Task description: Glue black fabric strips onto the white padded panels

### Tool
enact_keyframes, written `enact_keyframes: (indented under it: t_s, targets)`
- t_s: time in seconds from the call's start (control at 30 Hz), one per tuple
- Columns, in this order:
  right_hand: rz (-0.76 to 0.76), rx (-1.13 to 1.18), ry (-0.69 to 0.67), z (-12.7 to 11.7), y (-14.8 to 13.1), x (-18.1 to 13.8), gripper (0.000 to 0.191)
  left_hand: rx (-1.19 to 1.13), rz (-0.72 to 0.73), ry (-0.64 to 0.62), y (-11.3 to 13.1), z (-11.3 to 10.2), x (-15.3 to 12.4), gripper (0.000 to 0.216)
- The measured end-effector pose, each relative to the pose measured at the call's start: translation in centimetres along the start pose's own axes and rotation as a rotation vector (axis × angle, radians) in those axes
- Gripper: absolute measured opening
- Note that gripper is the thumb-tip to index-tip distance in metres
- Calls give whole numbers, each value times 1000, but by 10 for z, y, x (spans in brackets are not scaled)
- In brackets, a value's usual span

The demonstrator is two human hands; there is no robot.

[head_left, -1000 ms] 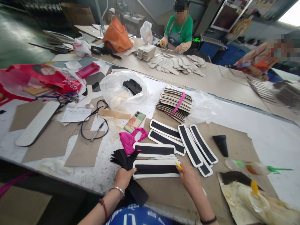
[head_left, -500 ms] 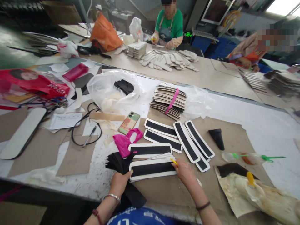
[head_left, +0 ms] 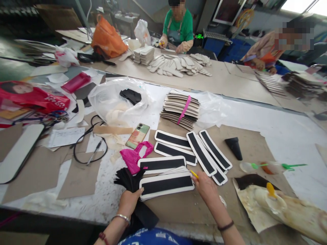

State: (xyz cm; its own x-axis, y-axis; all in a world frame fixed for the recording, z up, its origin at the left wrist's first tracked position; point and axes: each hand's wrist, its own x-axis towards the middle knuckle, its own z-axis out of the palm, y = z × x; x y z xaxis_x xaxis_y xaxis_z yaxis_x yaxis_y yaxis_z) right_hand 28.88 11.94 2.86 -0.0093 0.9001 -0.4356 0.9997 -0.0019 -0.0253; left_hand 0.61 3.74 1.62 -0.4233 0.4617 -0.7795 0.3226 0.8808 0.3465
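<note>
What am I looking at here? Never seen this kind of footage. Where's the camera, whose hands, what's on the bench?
There is no machine: a person works with bare hands, and the single camera sits on their head, looking forward and down, so the two arms at the bottom are their own. The left hand rests on a fan of black strips at the end of a white-edged black piece. The right hand holds a small yellow tool at the piece's other end. More such pieces lie on brown cardboard, beside a banded stack, a phone and a pink bag. Two other people work at the far side.
</note>
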Motion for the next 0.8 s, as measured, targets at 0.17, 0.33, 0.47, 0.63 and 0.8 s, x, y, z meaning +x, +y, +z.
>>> enact_keyframes:
  t_s: [0.17,0.33,0.47,0.63,0.8]
  targets:
    - [-22,102,109,5,18,-11,28,-4,4,-5,-2,1,1,31]
    - [-62,239,137,18,9,-23,30,-82,25,-8,-4,3,3,22]
    - [-41,346,173,17,0,-31,35,-168,44,2,-8,8,3,18]
    - [69,489,193,8,-7,-35,28,-293,44,20,-15,13,4,18]
    - [200,754,79,3,-10,-34,32,-456,72,16,-22,12,1,16]
